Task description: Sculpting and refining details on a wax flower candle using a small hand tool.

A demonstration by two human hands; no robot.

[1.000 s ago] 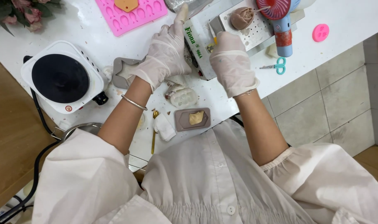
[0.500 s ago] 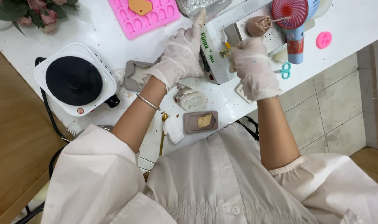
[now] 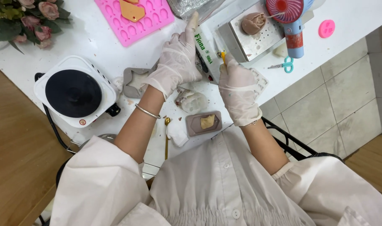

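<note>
The white box-shaped appliance (image 3: 207,50) is lying on the white table (image 3: 94,50), its long axis running slantwise from the person's front up toward the far edge, its steel tray (image 3: 258,35) carrying a brownish rose-shaped lump (image 3: 253,23). The gloved left hand (image 3: 176,62) is resting flat against its near long side, fingers extended and pressed together, pointing away from the person. The gloved right hand (image 3: 237,86) is pinching a thin yellow-tipped tool (image 3: 223,56) upright at the appliance's front end. A grey mould (image 3: 203,122) with a tan piece is sitting nearest the person, a round hotplate (image 3: 76,93) well left, a pink fan (image 3: 289,16) beyond the tray.
</note>
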